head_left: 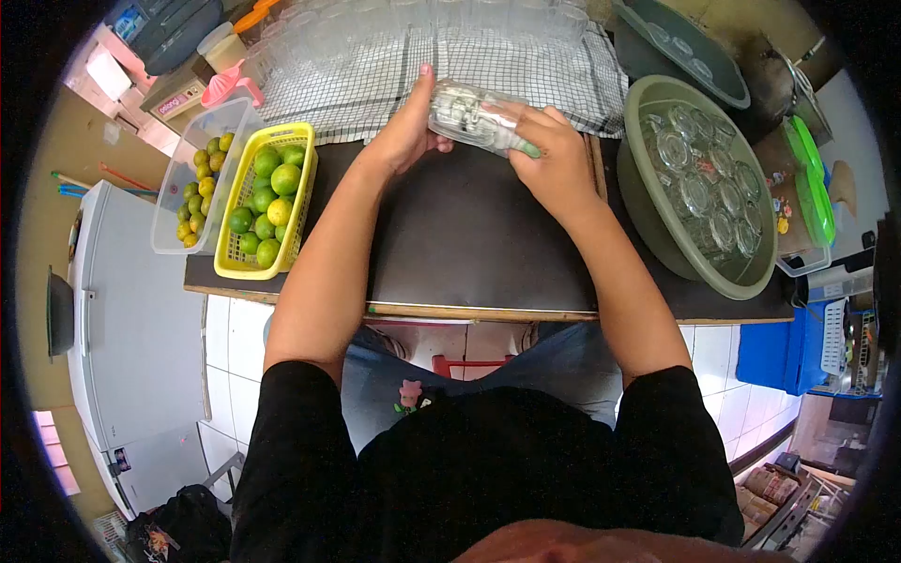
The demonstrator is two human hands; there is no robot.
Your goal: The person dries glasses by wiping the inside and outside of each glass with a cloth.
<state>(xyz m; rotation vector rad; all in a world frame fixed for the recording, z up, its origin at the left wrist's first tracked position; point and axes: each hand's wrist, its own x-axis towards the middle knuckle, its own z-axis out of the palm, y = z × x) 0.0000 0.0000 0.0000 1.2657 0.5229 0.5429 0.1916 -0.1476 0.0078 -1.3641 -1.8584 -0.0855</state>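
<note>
A clear drinking glass is held sideways above the far part of the dark tabletop, with a crumpled whitish cloth showing through its wall. My left hand is curled about the glass's left end, its thumb pointing up. At the other end, my right hand grips the cloth, whose white and green edge shows below the fingers. How far the right fingers reach into the glass cannot be made out. Behind both hands lies a black-and-white checked cloth.
Rows of upright glasses stand at the back. On the left are a yellow basket of green limes and a clear tub of small citrus. A large grey-green basin on the right holds several glasses. A red stool shows below.
</note>
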